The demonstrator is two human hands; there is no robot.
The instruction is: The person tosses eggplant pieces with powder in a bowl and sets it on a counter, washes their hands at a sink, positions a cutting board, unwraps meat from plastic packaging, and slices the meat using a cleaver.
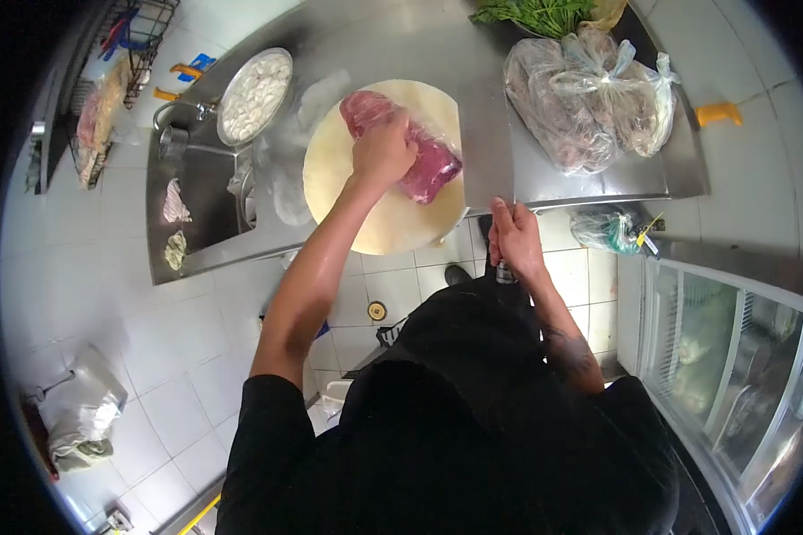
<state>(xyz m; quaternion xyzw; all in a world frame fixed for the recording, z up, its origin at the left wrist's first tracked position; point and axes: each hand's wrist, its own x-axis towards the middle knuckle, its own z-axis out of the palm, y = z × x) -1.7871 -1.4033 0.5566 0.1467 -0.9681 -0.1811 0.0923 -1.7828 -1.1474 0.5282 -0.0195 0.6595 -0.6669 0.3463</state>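
A long slab of red meat [435, 171], partly covered by clear plastic, lies slantwise on a round, pale cutting board [401, 227]. My left hand [386, 152] is on the meat's middle, its fingers curled and gripping it. Right of the board, my right hand [515, 239] is closed around the handle of a wide cleaver. The cleaver's broad grey blade [488, 147] points away from me and lies along the board's right edge, apart from the meat.
A bowl of whitish pieces [255, 96] stands by the sink [196, 227] at left. Tied plastic bags [589, 102] and green leaves [535, 13] lie on the steel counter [580, 190] at right. A glass-door fridge [732, 357] stands lower right.
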